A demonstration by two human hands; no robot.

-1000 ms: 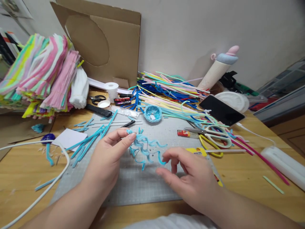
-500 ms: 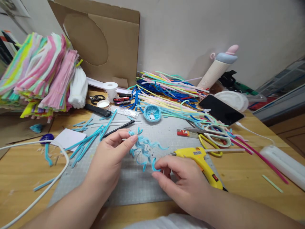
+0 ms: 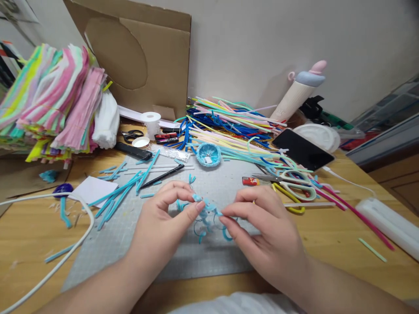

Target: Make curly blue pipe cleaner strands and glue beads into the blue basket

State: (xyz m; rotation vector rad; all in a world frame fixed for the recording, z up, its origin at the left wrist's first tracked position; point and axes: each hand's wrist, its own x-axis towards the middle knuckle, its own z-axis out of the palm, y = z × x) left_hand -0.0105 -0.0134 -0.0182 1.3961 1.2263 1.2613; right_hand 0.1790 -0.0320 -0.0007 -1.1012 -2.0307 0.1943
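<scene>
My left hand (image 3: 163, 226) and my right hand (image 3: 265, 237) meet over a grey cutting mat (image 3: 183, 257). Both pinch a small tangle of curled light-blue pipe cleaner pieces (image 3: 204, 213) held just above the mat, the left at its left end, the right at its right end. A round blue woven piece (image 3: 208, 155) lies on the mat beyond them. Loose light-blue strips (image 3: 121, 192) are scattered to the left of my left hand.
Scissors (image 3: 291, 183) lie right of the mat. A heap of coloured pipe cleaners (image 3: 229, 126) sits behind, a dark phone (image 3: 303, 150) beside it. Stacked pastel bundles (image 3: 55, 100) and cardboard (image 3: 140, 56) stand at the back left. A white cable (image 3: 65, 250) curves at left.
My right hand has risen and closed in on the blue tangle, now covering the yellow glue gun seen half a second ago. My left hand shifted right and down with the tangle.
</scene>
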